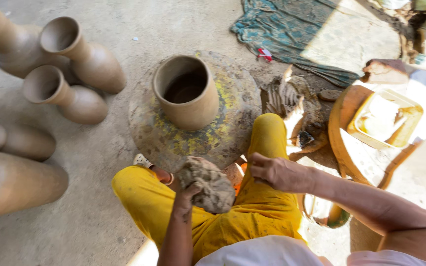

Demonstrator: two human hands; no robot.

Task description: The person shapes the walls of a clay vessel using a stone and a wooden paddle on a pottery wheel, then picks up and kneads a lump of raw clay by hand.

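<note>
My left hand [187, 193] grips a rough grey-brown lump of clay [208, 186] above my lap, between my knees in yellow trousers. My right hand [271, 170] is closed just to the right of the lump, fingers curled, apart from it by a small gap; whether it holds a bit of clay I cannot tell. Ahead of my knees a wide-mouthed unfired clay pot [186, 91] stands upright on a round, yellow-stained potter's wheel [232, 128] set low on the floor.
Several unfired narrow-necked clay vases [77, 59] lie on their sides at the left on the dusty floor. A teal cloth [292, 29] lies at the back. At the right are a round wooden board [343, 148], a yellowish square tray [385, 118] and a small bowl [326, 214].
</note>
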